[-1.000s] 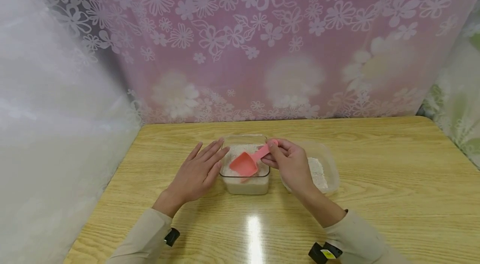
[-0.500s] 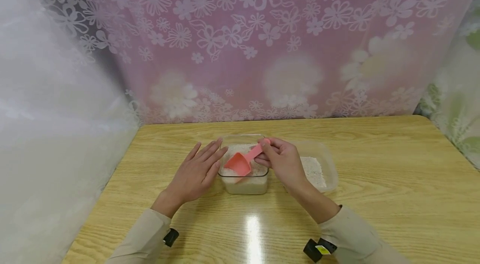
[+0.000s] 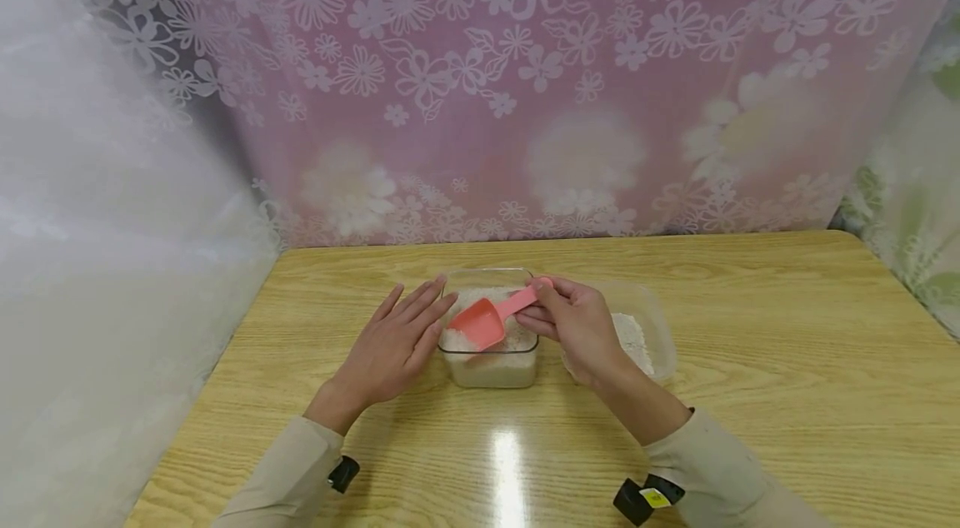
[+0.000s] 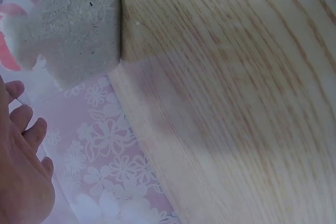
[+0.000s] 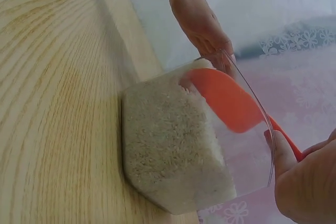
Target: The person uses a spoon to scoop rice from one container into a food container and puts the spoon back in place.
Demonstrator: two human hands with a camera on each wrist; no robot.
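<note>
Right hand (image 3: 583,328) gripping scoop (image 3: 484,325), partly hiding tub (image 3: 663,335), floral curtain (image 3: 480,136) behind

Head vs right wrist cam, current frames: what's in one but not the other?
Head only: the translucent second container with pale contents, the tan sleeves, the inside of the pink scoop.

Right wrist only: the full rounded back of the scoop's bowl, seen through the clear wall.

Both: the glass container of rice, the right hand holding the scoop, the left hand, table and flowered curtain.
</note>
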